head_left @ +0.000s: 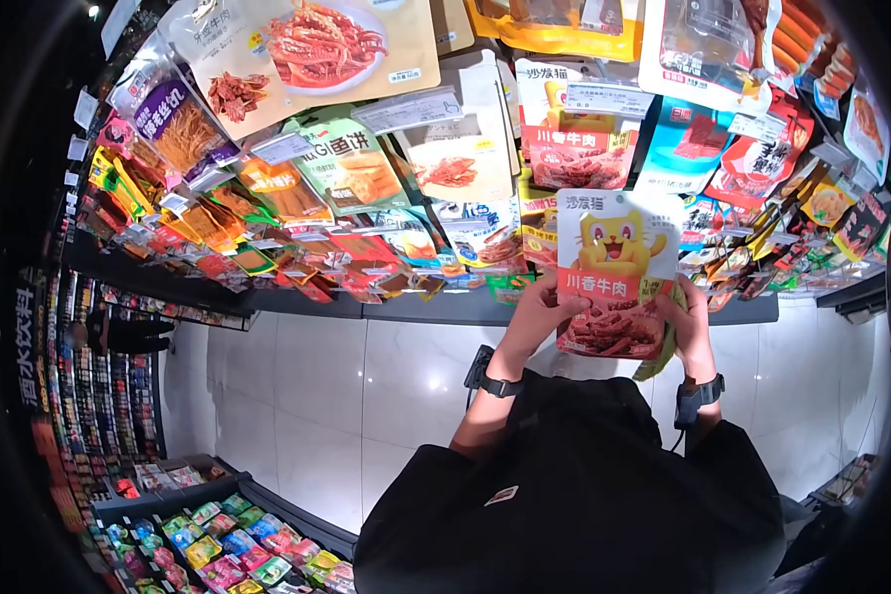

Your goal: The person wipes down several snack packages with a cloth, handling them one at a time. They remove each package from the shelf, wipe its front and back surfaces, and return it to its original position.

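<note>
A white and red beef snack bag (614, 252) with a yellow cartoon cat on it is held upright in front of the shelf. My left hand (536, 315) grips its left edge, thumb on the front and fingers behind. At the right edge, my right hand (694, 322) is closed on the same bag. A green packet (674, 342) sticks out between that hand and the bag; most of it is hidden. Just beyond, a matching beef snack bag (576, 139) hangs on the rack. Both wrists carry dark straps.
Hanging snack bags with price tags (594, 100) fill the rack ahead. A pale tiled floor (317, 396) lies behind me. At lower left stands a bin of colourful packets (238, 544). A person in dark clothes (134, 335) is far left, near stocked shelves.
</note>
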`<act>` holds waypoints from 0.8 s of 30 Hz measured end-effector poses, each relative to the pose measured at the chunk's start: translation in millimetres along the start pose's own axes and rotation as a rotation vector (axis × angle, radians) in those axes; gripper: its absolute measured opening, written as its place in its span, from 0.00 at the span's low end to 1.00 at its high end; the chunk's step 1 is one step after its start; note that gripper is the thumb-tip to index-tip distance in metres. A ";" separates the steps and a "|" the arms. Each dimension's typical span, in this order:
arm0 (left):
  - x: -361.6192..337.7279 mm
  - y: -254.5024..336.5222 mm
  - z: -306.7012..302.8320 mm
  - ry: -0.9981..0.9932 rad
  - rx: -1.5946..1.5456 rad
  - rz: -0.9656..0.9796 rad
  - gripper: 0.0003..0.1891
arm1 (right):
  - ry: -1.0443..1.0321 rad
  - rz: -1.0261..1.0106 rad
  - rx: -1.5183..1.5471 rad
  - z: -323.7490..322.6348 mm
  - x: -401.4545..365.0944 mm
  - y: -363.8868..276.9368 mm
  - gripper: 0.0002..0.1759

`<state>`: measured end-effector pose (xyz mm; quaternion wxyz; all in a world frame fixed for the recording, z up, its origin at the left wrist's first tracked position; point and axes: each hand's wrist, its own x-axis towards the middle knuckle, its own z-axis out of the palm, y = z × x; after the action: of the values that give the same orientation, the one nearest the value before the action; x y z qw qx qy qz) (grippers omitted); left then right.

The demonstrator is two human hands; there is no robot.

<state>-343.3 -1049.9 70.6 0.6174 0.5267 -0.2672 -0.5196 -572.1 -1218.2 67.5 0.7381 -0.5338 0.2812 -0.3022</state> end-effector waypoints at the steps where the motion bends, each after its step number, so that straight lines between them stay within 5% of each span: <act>1: 3.9 0.9 4.2 0.068 -0.017 0.081 0.12 | 0.001 -0.054 -0.162 -0.9 10.0 -3.6 0.22; 8: 67.4 27.7 -7.0 0.227 0.033 0.428 0.15 | 0.070 -0.271 -0.468 42.7 63.0 -43.8 0.13; 14: 98.2 60.0 -8.1 0.308 0.032 0.437 0.14 | 0.094 -0.261 -0.207 69.9 86.3 -68.8 0.12; 24: 120.8 81.3 -7.5 0.417 0.075 0.497 0.13 | 0.135 -0.235 -0.207 75.2 125.6 -63.6 0.12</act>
<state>-269.2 -1166.3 117.5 0.7469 0.5628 -0.2742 -0.2239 -443.1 -1281.2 137.2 0.6182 -0.6145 0.2955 -0.3912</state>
